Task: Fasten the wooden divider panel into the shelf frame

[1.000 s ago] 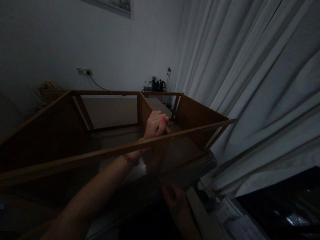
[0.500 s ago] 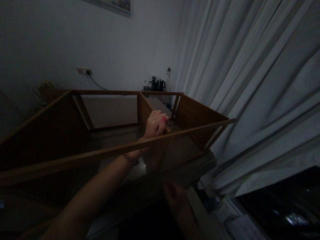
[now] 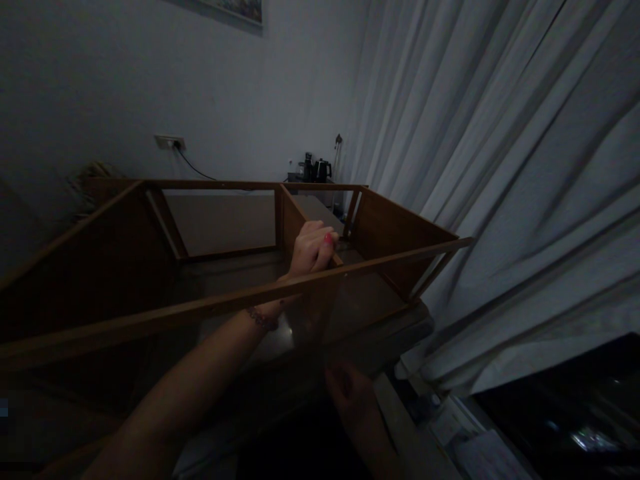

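Note:
A large wooden cabinet frame [image 3: 215, 303] fills the middle of the view, its upper side open between wooden rails. Reaching past the near rail, my left hand [image 3: 313, 248] is wrapped over the top edge of the wooden divider [image 3: 294, 208] inside it. A pink-red thumbnail and a beaded bracelet show on this hand and wrist. Low in front, beneath the near rail, my right hand [image 3: 353, 393] is in deep shadow with its fingers curled. Whatever lies in those fingers, if anything, is too dark to make out.
White curtains [image 3: 460, 133] hang along the right side. At the back, a black kettle [image 3: 323, 171] stands near the wall, and a cable runs from a wall socket [image 3: 169, 142]. A dark glossy surface [image 3: 575, 400] and papers [image 3: 485, 453] are at lower right.

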Action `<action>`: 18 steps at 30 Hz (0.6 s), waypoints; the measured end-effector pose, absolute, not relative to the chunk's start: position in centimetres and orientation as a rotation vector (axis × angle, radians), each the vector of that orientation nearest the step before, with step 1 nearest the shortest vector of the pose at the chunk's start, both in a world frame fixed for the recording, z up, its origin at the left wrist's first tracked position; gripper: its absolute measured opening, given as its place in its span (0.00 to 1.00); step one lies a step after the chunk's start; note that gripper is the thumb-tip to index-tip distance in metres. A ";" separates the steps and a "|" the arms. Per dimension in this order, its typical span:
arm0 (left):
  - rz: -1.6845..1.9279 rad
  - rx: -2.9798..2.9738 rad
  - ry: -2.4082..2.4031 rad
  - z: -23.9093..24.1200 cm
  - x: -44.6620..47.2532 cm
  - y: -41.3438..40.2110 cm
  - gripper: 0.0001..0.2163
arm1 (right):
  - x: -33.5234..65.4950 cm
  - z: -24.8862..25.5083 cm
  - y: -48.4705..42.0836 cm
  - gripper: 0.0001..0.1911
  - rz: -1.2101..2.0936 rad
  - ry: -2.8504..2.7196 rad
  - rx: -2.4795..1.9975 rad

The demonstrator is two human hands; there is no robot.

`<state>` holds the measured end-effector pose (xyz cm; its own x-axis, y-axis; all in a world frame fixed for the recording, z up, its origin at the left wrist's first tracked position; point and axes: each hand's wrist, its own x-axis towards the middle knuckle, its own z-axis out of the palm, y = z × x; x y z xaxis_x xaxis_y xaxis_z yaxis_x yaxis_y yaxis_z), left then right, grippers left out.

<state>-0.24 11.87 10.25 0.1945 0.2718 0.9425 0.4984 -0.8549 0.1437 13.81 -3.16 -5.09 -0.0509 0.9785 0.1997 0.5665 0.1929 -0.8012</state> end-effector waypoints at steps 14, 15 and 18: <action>-1.706 -2.273 -0.727 10.2 -0.2 12.0 0.18 | 13.5 -4.8 -3.6 0.12 0.268 -1.820 -1.481; -1.719 -2.265 -0.729 10.2 -0.2 12.0 0.18 | 13.4 -4.9 -3.6 0.13 0.234 -1.825 -1.471; -1.761 -2.253 -0.750 10.2 -0.1 11.9 0.18 | 13.2 -5.5 -3.7 0.14 0.177 -1.819 -1.456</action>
